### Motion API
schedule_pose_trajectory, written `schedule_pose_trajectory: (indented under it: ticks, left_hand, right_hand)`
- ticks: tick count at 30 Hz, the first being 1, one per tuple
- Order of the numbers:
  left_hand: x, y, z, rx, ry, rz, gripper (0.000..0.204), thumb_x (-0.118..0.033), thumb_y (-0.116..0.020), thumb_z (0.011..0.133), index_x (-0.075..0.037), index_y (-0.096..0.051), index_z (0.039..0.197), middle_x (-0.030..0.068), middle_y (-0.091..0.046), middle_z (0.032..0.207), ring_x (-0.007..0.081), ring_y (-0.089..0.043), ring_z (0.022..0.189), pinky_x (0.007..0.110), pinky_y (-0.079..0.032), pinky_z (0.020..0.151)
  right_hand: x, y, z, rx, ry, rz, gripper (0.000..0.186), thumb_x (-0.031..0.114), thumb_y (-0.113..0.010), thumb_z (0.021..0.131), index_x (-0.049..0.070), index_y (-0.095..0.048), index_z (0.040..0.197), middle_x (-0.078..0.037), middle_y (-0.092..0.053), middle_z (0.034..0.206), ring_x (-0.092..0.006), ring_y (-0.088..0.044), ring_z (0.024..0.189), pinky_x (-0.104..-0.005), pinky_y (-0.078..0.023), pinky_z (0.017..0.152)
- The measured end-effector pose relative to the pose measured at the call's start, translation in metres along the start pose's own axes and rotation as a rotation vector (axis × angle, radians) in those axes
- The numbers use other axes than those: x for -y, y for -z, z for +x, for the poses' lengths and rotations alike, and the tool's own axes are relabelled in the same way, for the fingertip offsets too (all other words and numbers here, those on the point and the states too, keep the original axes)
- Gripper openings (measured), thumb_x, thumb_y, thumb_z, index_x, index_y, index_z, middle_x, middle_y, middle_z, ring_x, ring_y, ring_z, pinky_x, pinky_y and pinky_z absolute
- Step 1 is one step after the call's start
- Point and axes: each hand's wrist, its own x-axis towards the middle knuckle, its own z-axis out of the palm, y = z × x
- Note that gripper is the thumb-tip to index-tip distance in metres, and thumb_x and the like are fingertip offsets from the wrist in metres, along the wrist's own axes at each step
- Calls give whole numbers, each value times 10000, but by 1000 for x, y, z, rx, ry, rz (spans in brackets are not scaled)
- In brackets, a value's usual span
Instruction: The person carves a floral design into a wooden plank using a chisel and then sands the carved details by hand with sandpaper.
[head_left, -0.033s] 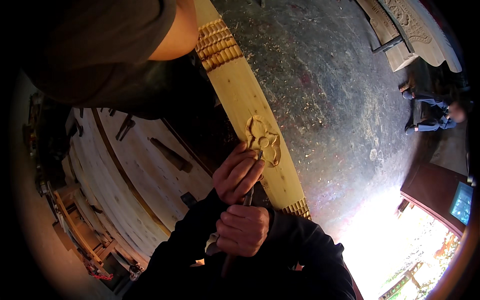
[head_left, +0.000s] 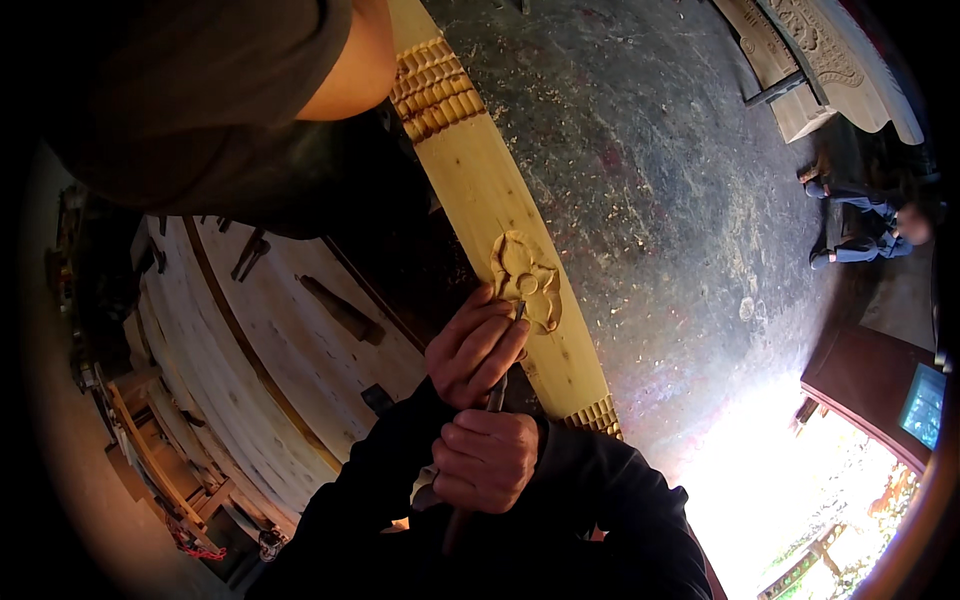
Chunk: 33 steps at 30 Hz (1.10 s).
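A long pale wooden board (head_left: 490, 180) runs from the top edge down to the lower right, with a flower relief (head_left: 527, 283) carved in its middle. Bands of scalloped carving (head_left: 440, 92) cross it further up and at its near end. My left hand (head_left: 474, 345) grips the shaft of a wood carving chisel (head_left: 498, 390) close to the blade, fingers by the flower. The tip meets the flower's lower petals. Lower down, my right hand (head_left: 487, 460) is wrapped round the chisel's handle, most of which it hides.
Another person's arm (head_left: 355, 65) reaches in at the upper left beside the board. A wooden bench (head_left: 290, 290) at left bears a mallet-like wooden tool (head_left: 342, 310). Wood chips dot the grey floor (head_left: 640, 180). Someone sits at far right (head_left: 865, 225), below carved panels (head_left: 825, 60).
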Motion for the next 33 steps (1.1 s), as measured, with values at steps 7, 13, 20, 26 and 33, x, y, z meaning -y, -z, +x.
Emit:
schedule_pose_trajectory:
  ticks: [7, 13, 20, 26, 33]
  left_hand:
    - [1, -2, 2, -29, -10, -1, 267, 40, -850, 836, 54, -812, 1100, 167, -747, 1024, 354, -802, 997, 566, -691, 1003]
    - [4, -7, 0, -64, -35, 10, 275, 41, -854, 816, 55, -813, 1088, 157, -740, 1017, 342, -801, 971, 554, -694, 992]
    - [8, -5, -2, -38, -48, 11, 296, 52, -864, 815, 50, -818, 1107, 150, -741, 1028, 338, -798, 990, 548, -691, 1002]
    - [7, -5, -5, -31, -37, 10, 272, 28, -870, 852, 37, -823, 1119, 143, -749, 1047, 332, -797, 1008, 553, -682, 1018]
    - [-3, 6, 8, -7, 46, -88, 308, 7, -848, 906, 31, -790, 1208, 177, -742, 1049, 367, -799, 1041, 608, -660, 1043]
  right_hand:
    - [0, -2, -5, 31, 6, -32, 215, 110, -743, 804, 53, -566, 694, -133, -684, 785, -228, -686, 677, -318, -526, 610]
    - [-3, -4, -7, 21, 20, -66, 239, 171, -786, 715, 65, -571, 715, -66, -548, 734, -211, -592, 674, -332, -470, 630]
    - [-3, 1, -10, 119, 6, -50, 201, 88, -741, 812, 62, -571, 708, -114, -667, 796, -227, -680, 709, -321, -533, 650]
    - [-2, 1, -8, 95, 2, -49, 163, 119, -764, 784, 47, -624, 742, -129, -680, 793, -259, -721, 760, -344, -580, 699]
    - [7, 7, 6, 72, 29, -81, 229, 196, -801, 799, 41, -648, 731, -125, -669, 793, -310, -760, 861, -390, -633, 825]
